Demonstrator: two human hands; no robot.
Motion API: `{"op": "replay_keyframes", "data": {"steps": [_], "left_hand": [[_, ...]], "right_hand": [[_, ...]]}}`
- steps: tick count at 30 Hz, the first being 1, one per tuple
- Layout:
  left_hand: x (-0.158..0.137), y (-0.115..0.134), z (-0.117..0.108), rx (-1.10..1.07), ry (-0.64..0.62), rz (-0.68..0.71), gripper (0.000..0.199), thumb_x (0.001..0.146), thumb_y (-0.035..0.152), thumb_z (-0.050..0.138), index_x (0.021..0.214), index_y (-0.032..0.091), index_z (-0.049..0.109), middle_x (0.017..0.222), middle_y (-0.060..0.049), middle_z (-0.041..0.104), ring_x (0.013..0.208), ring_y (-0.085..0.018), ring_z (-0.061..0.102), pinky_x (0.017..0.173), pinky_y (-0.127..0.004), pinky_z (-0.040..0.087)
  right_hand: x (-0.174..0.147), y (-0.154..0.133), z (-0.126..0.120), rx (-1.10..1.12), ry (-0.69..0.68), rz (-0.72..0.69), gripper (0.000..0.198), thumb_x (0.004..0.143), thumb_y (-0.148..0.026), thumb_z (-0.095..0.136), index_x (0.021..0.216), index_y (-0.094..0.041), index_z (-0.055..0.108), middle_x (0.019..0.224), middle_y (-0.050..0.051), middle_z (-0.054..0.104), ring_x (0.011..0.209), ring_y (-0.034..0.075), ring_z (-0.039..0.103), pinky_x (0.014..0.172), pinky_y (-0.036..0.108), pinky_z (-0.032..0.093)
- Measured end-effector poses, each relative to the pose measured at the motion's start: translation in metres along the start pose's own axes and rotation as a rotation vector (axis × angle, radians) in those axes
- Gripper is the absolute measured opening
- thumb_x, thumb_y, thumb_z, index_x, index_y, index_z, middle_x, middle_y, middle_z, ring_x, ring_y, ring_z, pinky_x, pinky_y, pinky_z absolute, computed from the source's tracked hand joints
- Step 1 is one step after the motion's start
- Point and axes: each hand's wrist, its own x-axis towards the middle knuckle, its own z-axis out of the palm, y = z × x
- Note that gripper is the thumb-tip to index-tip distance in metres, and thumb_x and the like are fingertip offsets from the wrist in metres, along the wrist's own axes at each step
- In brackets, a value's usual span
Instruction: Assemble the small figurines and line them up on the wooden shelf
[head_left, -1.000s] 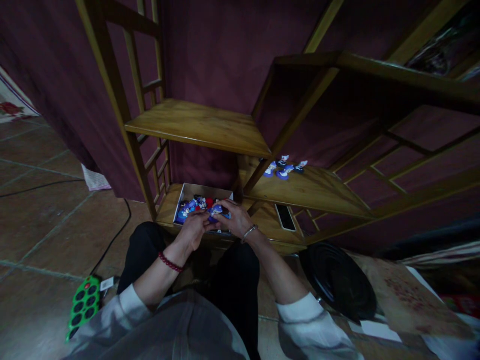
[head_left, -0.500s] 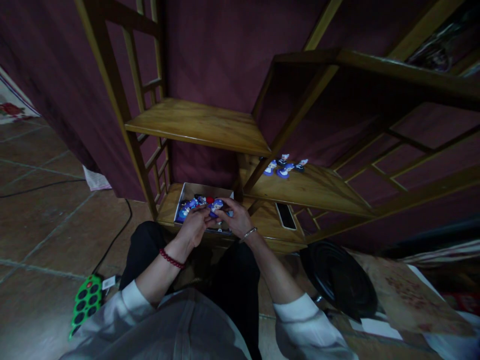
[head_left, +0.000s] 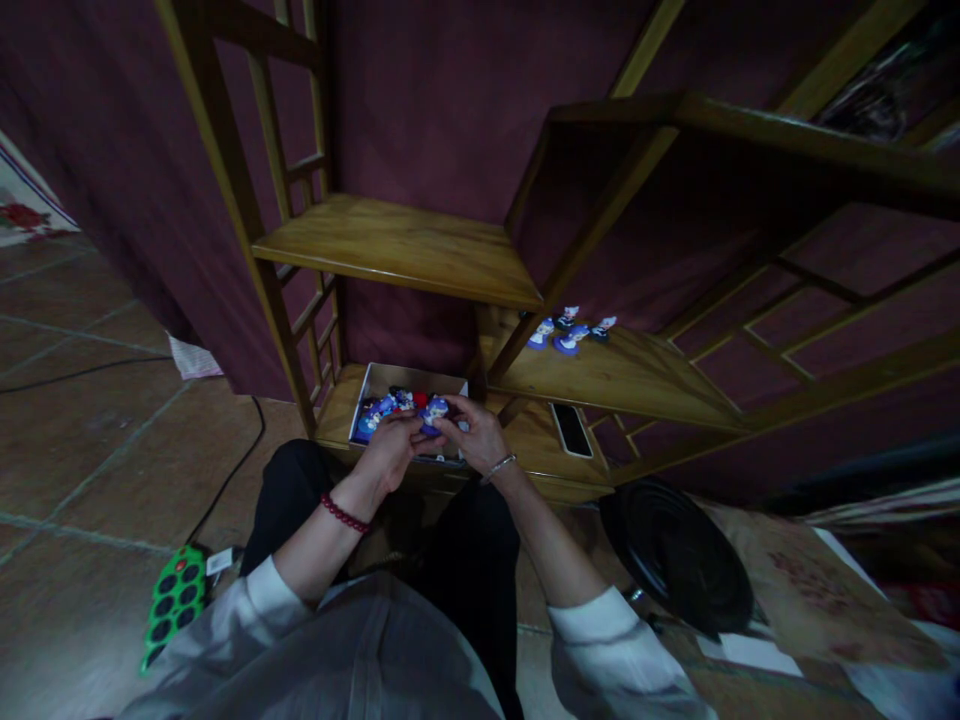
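Observation:
Both of my hands hold one small purple-haired figurine (head_left: pixel 433 411) above the front right of an open box. My left hand (head_left: pixel 391 450), with a red bead bracelet on the wrist, closes on the figurine's lower left side. My right hand (head_left: pixel 474 436), with a silver bracelet, pinches it from the right. Inside the white-walled box (head_left: pixel 439 381), several more blue, purple and red figurines (head_left: pixel 386 405) lie close together, partly covered by my hands. Several figurines (head_left: pixel 571 338) stand upright on the raised shelf to the right.
A wooden display shelf (head_left: pixel 397 250) with uprights and lattice sides surrounds the box. A phone (head_left: pixel 571 430) lies on the lower board. On the floor are a green power strip (head_left: pixel 175 603) with its cable, at left, and a round black object (head_left: pixel 679 560), at right.
My hands and the held figurine stay almost in place, with only a very slight shift. The figurines on the shelf have not moved.

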Motion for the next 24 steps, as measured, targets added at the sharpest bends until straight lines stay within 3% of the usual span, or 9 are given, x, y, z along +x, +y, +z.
{"op": "replay_keyframes", "data": {"steps": [13,24], "left_hand": [[-0.005,-0.003,0.002,0.022,0.035,-0.022,0.016,0.072,-0.003,0.049,0.065,0.011,0.052,0.064,-0.005,0.064,0.065,-0.015,0.064,0.078,-0.042,0.054],[-0.007,-0.008,0.010,0.003,0.074,0.026,0.016,0.075,-0.004,0.048,0.069,0.011,0.051,0.065,-0.005,0.063,0.061,-0.014,0.062,0.076,-0.044,0.054]], "right_hand": [[0.001,-0.011,-0.016,-0.050,-0.126,-0.083,0.023,0.075,-0.026,0.061,0.097,-0.021,0.061,0.089,0.002,0.066,0.084,0.016,0.061,0.078,0.030,0.048],[-0.006,-0.009,-0.013,-0.118,-0.004,-0.048,0.023,0.075,-0.028,0.060,0.097,-0.021,0.060,0.089,0.004,0.063,0.078,0.016,0.059,0.074,0.030,0.049]]}}
